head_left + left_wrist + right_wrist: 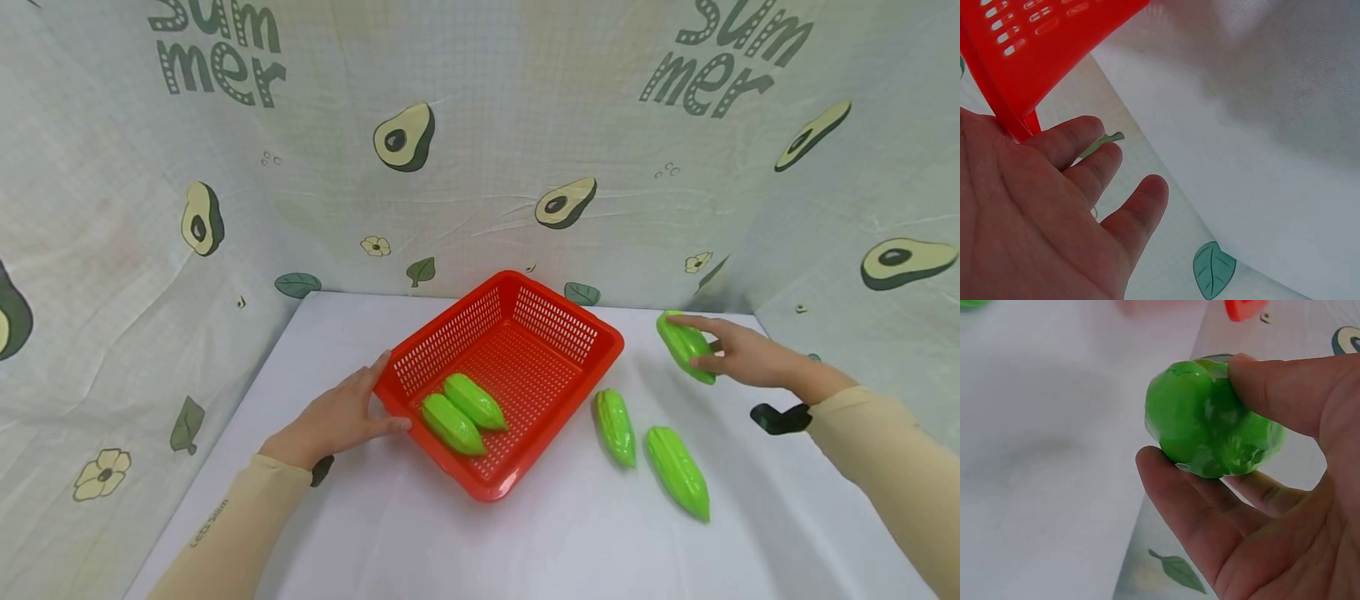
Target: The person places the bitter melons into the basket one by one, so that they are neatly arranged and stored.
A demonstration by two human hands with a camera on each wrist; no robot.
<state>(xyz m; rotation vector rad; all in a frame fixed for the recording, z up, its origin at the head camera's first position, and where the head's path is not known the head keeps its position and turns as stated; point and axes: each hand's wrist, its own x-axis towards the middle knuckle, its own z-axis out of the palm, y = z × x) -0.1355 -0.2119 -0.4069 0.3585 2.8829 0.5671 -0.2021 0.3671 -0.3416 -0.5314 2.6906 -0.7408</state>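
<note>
A red plastic basket [525, 367] with slotted walls stands turned at an angle on the table. Two glossy ridged green fruits, one of them this fruit [452, 423], lie side by side in its near-left part. My left hand [341, 417] is at the basket's left corner, fingers fairly straight, touching the rim; the left wrist view shows its palm with nothing held. To the right, my right hand [742, 354] holds another ridged green fruit [684, 346] above the table between thumb and fingers. The right wrist view shows that fruit [1191, 419] end-on, with its lobed shape.
Two more ridged green fruits, a smaller one [615, 427] and a longer one [678, 473], lie on the white table [555, 550] right of the basket. A cloth [480, 208] printed with avocados hangs behind the table and along its sides.
</note>
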